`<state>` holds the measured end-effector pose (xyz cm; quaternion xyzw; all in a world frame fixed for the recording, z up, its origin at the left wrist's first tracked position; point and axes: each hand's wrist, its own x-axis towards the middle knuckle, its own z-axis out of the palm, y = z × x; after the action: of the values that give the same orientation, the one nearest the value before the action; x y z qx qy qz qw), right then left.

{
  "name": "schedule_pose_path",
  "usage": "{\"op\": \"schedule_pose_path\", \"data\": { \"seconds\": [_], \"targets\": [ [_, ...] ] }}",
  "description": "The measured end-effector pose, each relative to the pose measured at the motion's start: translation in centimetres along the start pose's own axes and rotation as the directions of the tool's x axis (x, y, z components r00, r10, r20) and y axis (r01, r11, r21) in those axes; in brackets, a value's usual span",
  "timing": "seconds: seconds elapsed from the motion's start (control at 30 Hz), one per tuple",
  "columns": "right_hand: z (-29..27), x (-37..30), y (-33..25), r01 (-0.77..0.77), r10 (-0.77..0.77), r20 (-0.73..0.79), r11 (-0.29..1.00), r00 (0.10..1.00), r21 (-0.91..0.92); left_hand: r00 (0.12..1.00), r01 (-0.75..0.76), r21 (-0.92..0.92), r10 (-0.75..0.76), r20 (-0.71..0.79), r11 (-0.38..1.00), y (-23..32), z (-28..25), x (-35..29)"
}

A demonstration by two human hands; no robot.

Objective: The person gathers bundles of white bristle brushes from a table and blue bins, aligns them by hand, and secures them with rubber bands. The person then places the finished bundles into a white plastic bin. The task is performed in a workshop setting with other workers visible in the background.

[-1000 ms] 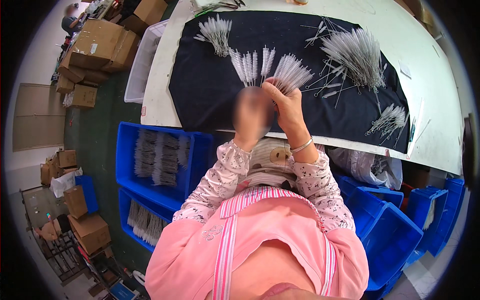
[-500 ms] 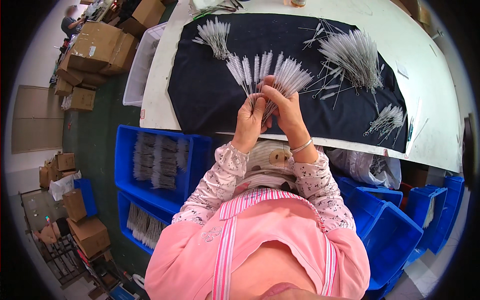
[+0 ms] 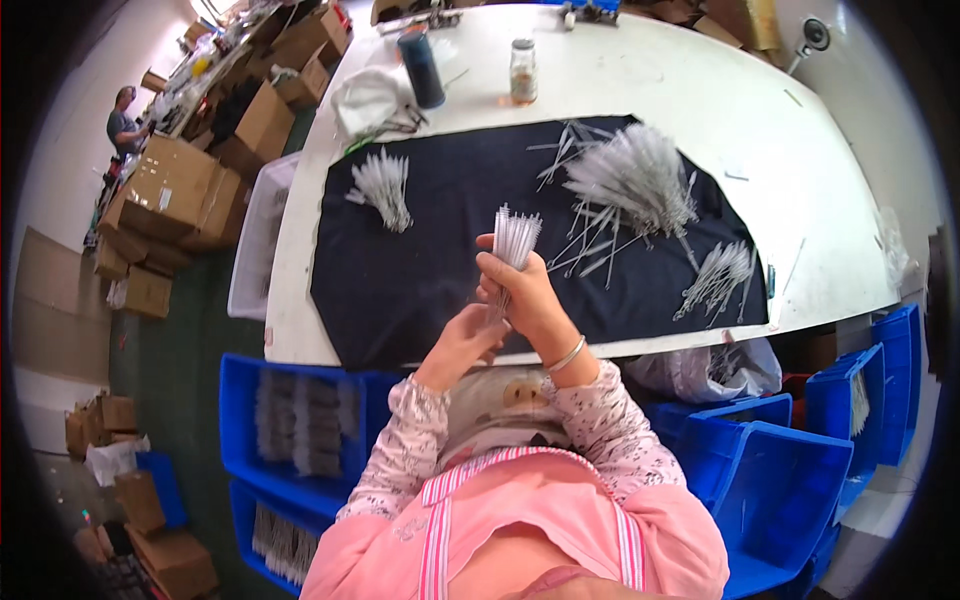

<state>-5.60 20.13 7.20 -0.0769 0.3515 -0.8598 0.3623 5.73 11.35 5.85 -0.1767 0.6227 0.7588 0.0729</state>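
A gathered bundle of thin tube brushes (image 3: pixel 516 238), with white bristles and wire stems, stands upright above the dark cloth (image 3: pixel 440 270). My right hand (image 3: pixel 530 295) is wrapped round it just below the bristles. Lower down, my left hand (image 3: pixel 465 338) is closed about the wire ends, which its fingers partly hide. Beyond them to the left lies a small bunch of brushes (image 3: pixel 382 188). To the right are a large heap of brushes (image 3: pixel 632 180) and a smaller pile (image 3: pixel 722 278), with a few loose ones between.
On the white table (image 3: pixel 620 70) stand a glass jar (image 3: pixel 523 72) and a dark cylinder (image 3: pixel 421 72). Blue bins holding brushes (image 3: pixel 305 420) sit below left; more blue bins (image 3: pixel 770 490) stand right. Cartons (image 3: pixel 170 185) and a person (image 3: pixel 125 125) are far left.
The fanned-out brushes are now drawn together into a tight bundle. My left hand has shifted down to the stem ends. The view has tilted, showing more of the table's far side.
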Motion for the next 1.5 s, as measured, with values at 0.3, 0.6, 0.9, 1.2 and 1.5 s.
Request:
{"op": "schedule_pose_path", "data": {
  "seconds": [0.3, 0.6, 0.9, 1.2, 1.5],
  "targets": [
    [3.2, -1.2, 1.7, 0.416, -0.537, -0.066, 0.720, 0.841, -0.555, 0.714, -0.429, 0.615, 0.665, -0.217, 0.662, -2.8, 1.7, 2.6],
    [1.0, 0.8, -7.1, 0.696, -0.343, 0.610, 0.430, 0.715, -0.575, 0.991, -0.040, 0.043, 0.034, 0.131, 0.998, 0.5, 1.2, -0.7],
    [0.9, 1.3, -8.2, 0.610, -0.301, 0.531, 0.414, 0.792, -0.676, 0.988, -0.041, -0.057, 0.049, 0.149, 0.998, 1.5, 1.0, -1.4],
    [-1.1, 2.9, -7.5, 0.681, -0.247, 0.658, 0.010, 0.711, -0.732, 0.998, -0.051, -0.214, 0.060, 0.037, 0.975, 0.5, 0.0, -1.2],
    [-2.2, -0.7, -0.1, 0.197, -0.166, 0.130, 0.937, 0.978, -0.288, 0.990, -0.137, -0.289, 0.123, -0.066, 0.947, -0.2, -0.8, 0.3]
  ]
}}
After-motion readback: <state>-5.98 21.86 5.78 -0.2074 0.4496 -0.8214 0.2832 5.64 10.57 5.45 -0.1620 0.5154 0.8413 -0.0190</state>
